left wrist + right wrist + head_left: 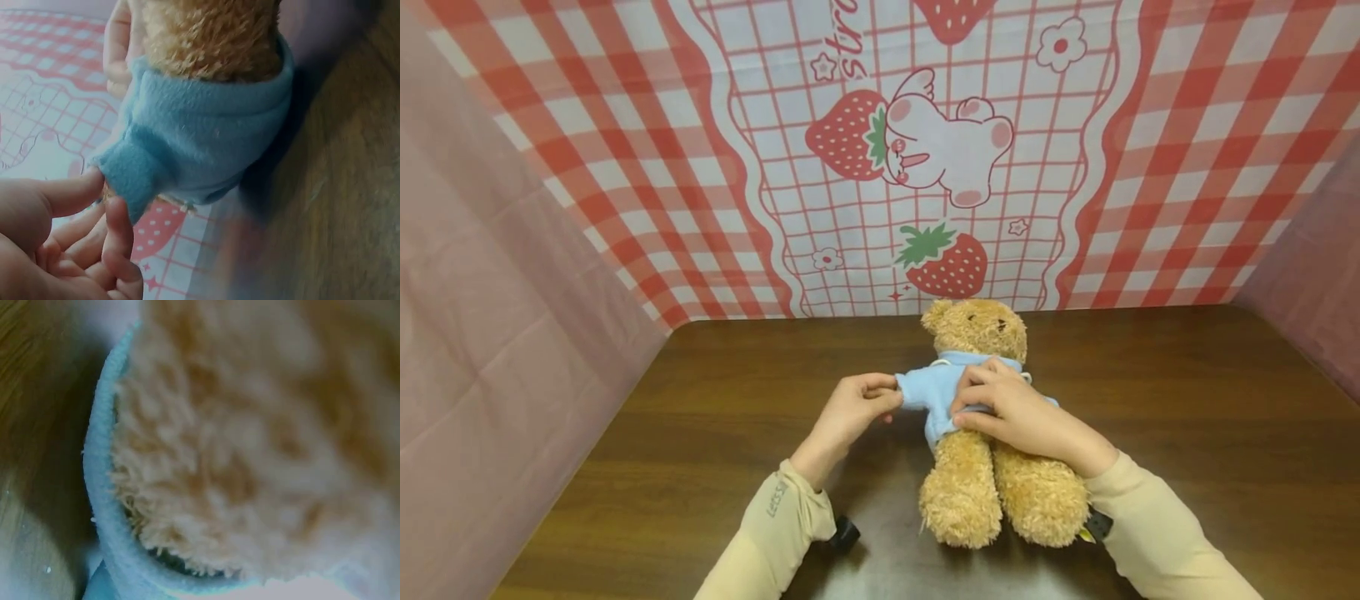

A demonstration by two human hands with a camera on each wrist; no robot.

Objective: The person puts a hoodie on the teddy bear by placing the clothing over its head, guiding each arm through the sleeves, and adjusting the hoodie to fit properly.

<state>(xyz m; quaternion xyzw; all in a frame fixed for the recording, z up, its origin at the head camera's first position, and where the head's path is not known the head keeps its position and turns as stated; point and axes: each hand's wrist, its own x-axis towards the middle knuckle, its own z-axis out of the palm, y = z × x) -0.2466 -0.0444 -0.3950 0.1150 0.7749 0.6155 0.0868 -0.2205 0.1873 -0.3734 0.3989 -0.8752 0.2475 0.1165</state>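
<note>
A tan teddy bear [966, 492] in a light blue top [917, 390] lies on its back, head away from me and legs toward me. My left hand [859, 408] pinches the end of the bear's sleeve between thumb and fingertips. In the left wrist view a little tan fur shows at that sleeve [128, 178]. Lying over the bear's belly, my right hand [1011, 408] has bent fingers and thumb on the front of the top, near its hem. Curly fur [187, 456] and the blue hem [103, 450] fill most of the right wrist view.
The bear lies on a dark brown wooden table [722, 467]. Behind it rises a red-and-white checked cloth [1037, 150] with strawberry prints. Pinkish curtains [497, 317] hang at both sides. A black wrist device [845, 533] is by my left sleeve.
</note>
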